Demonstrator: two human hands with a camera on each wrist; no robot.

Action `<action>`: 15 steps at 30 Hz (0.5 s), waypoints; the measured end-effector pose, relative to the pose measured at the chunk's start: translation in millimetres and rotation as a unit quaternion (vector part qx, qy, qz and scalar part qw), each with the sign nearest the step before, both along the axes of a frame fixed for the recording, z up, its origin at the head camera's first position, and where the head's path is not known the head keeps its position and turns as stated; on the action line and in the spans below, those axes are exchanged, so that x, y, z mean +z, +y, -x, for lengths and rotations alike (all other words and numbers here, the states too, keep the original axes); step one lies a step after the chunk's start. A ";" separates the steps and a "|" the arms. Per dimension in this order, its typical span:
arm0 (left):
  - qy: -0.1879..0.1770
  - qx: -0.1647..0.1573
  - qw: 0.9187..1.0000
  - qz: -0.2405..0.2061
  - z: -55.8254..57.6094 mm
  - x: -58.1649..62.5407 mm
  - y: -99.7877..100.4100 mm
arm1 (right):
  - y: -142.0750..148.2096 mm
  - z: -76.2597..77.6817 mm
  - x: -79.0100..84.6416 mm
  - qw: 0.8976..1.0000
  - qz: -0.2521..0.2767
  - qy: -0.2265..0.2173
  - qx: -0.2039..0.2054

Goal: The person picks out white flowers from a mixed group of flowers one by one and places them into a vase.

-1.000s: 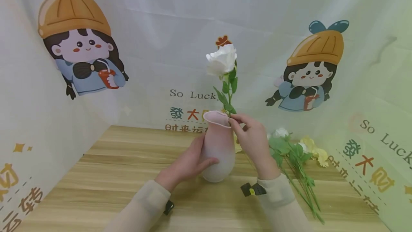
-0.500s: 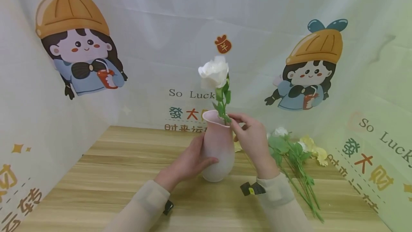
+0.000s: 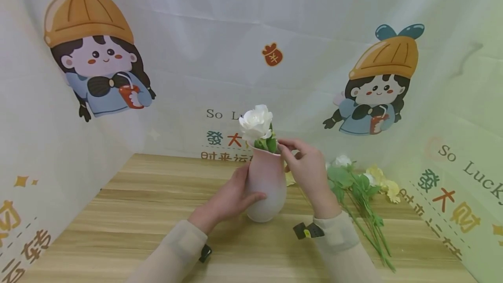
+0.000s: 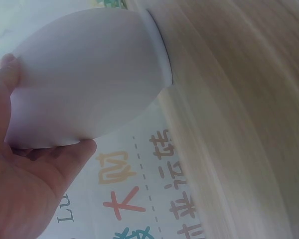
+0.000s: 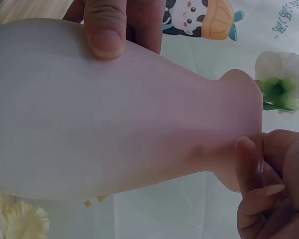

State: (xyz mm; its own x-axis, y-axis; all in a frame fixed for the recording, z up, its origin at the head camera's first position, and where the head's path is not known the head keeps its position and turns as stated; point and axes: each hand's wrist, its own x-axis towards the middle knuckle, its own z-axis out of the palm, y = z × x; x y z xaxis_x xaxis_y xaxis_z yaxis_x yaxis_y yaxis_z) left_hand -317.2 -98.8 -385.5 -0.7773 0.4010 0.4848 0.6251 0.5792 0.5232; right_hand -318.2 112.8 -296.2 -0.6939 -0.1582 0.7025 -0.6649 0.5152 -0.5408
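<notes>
A pink-to-white vase stands upright on the wooden table. My left hand grips its body from the left, thumb across the front; in the left wrist view that hand curves round the pale lower part. A white rose stands in the vase, its bloom just above the mouth and its green leaves at the rim. Its stem is hidden inside. My right hand pinches the vase's rim at the right; in the right wrist view its curled fingers lie against the flared lip.
Several white and yellow flowers with long green stems lie on the table to the right of the vase. A printed cloth with cartoon figures and lettering hangs behind and along both sides.
The white rose has slid down into the vase, its bloom dropping from high above to just over the mouth and shifting slightly left. Both hands have stayed about where they were.
</notes>
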 end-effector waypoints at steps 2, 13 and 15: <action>-0.004 0.003 1.000 0.001 -0.5 -0.4 0.1 | 0.4 -0.1 -0.3 1.000 -0.004 0.008 0.001; -0.003 0.004 1.000 -0.007 -0.3 -0.6 1.1 | 18.3 5.9 4.4 0.997 -0.001 0.067 -0.024; -0.005 0.002 1.000 -0.013 -0.2 -0.8 0.9 | 21.9 7.1 5.2 0.996 -0.001 0.078 -0.032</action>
